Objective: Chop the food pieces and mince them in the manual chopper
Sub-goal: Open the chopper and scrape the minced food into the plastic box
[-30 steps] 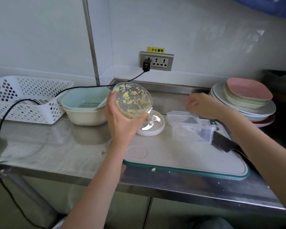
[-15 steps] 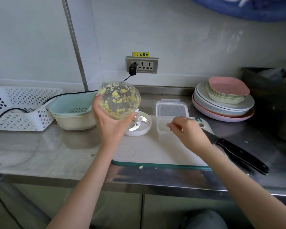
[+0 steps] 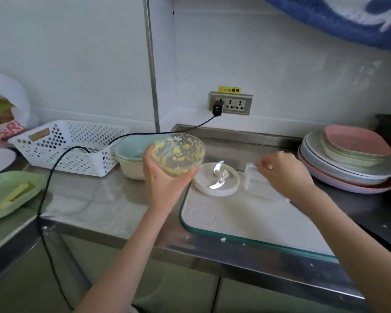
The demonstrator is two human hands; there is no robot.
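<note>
My left hand grips the clear chopper bowl from below and holds it tilted above the counter; yellow minced food sticks to its inner wall. The white chopper lid lies upside down on the white cutting board, its curved blades pointing up. My right hand hovers over a clear plastic container on the board, fingers curled and blurred; whether they pinch anything is unclear. Yellow food sticks lie on a green plate at far left.
A white perforated basket and a blue colander in a cream bowl stand behind the bowl. A black cable runs from the wall socket across the counter and over its edge. Stacked plates sit at right.
My right hand rose from the board's near part to above the clear container. The bowl stays in my left hand. The view shifted left, so the knife is out of sight.
</note>
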